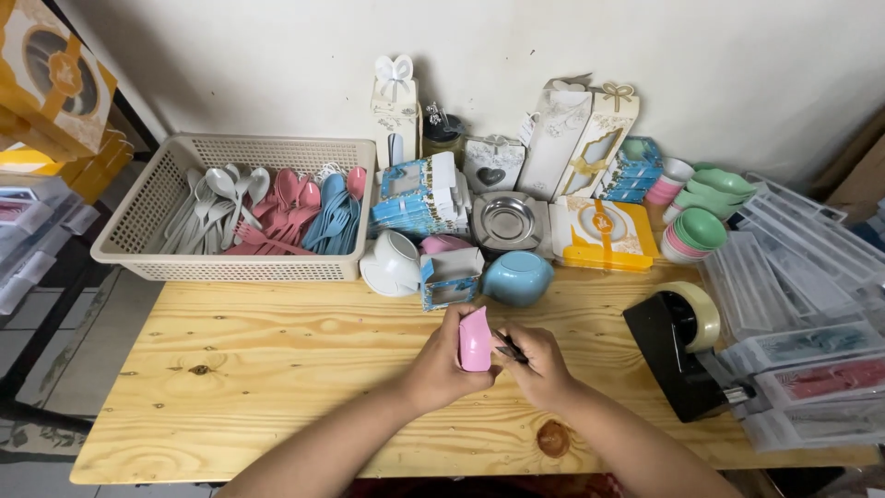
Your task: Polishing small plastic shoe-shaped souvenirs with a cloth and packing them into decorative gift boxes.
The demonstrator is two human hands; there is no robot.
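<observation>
You've got the pink bowl (475, 339) up off the table, near the middle, your left hand (441, 366) wrapped round its left side with the fingers curled shut on it. Your right hand (537, 365) is pinched closed on a small dark thing (509, 348), too small to name, its tip touching the bowl's right edge.

Going by the layout, I'd say you're early in the run: just one piece in hand, while a white bowl (391, 263) and a blue bowl (517, 278) lie untouched just beyond, either side of a small blue windowed box (451, 279). The beige basket (230, 217) at far left is full of grey, pink and blue spoons. The stack of green and pink bowls (698, 232) at far right looks untouched too.

Room now: the wooden table (258, 369) is open to your left, plenty of bare board there. Right is tighter, with the black tape dispenser (680, 346) near your right wrist and clear packs (811, 369) crowding the right edge. The near edge runs just under your forearms, so keep the bowl over the board.
</observation>
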